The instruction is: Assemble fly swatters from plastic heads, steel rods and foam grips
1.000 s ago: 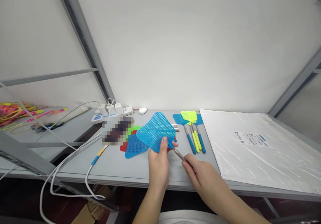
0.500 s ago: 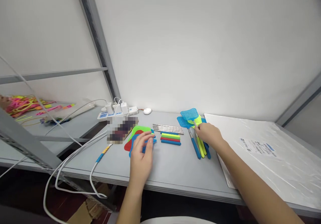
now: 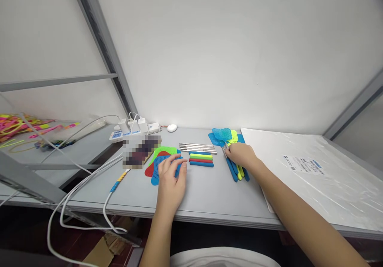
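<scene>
My right hand (image 3: 241,155) is closed round the metal rod of a blue fly swatter, whose mesh head (image 3: 222,134) points to the wall. Under it lie other assembled fly swatters with blue and yellow handles (image 3: 239,173). My left hand (image 3: 171,179) is open, fingers bent and apart, over the near edge of a blue mesh swatter head (image 3: 155,174); contact cannot be made out. Beneath that head, a red one (image 3: 149,171) and a green one (image 3: 163,151) stick out. Between my hands are several metal rods (image 3: 197,148) and a row of coloured handle grips (image 3: 201,163).
A flat package in white wrap (image 3: 305,195) covers the right of the grey table (image 3: 209,195). Behind at left are a power strip (image 3: 117,136) with chargers, a white mouse-like object (image 3: 172,128) and a pixelated item (image 3: 140,152). White cables (image 3: 86,179) hang over the front edge.
My right hand has lowered the blue fly swatter onto the pile, its head now lying closer over the others. My left hand stays by the mesh heads. The view has shifted slightly.
</scene>
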A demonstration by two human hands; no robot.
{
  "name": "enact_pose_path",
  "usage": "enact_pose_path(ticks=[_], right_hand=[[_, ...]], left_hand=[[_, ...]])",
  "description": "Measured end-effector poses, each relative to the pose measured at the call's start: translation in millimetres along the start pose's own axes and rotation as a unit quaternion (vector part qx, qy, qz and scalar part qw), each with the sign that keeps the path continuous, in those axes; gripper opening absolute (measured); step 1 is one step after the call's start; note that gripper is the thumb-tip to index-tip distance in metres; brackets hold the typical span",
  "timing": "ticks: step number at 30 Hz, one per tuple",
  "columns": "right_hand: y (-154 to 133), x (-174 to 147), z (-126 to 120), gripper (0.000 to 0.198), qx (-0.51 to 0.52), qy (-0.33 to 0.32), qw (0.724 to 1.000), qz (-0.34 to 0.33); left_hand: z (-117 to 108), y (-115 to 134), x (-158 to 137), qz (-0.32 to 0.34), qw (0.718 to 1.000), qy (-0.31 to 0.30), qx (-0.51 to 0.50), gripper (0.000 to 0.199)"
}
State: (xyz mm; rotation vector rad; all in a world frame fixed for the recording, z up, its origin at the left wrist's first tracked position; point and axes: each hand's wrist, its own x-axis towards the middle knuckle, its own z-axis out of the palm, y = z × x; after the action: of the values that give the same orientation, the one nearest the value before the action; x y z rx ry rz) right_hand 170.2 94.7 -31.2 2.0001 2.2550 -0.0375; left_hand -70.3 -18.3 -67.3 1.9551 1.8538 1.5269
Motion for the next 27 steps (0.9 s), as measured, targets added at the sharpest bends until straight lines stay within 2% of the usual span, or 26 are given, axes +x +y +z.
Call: enact_pose_path(ticks=[9,19,27], right_hand=[[0.5,-9.1,0.1,0.03,0.001,0.021,1.0,0.0],[3.8,-21.6,-4.2,0.055,0.032,0.087,0.995,-0.023],[-1.9,-22.3,1.1,0.04,0.019,0.075,0.996,-0.036]], left_hand=[[1.2,0.9,-0.3,0.011,1.0,-0.01,0.002,0.018],[0.6,1.7,-0.3,0.009,0.999,-0.032,-0.005,0.02],[-1.8,6.9,-1.1,0.015,0.998,-0.051,-0.027,0.02]])
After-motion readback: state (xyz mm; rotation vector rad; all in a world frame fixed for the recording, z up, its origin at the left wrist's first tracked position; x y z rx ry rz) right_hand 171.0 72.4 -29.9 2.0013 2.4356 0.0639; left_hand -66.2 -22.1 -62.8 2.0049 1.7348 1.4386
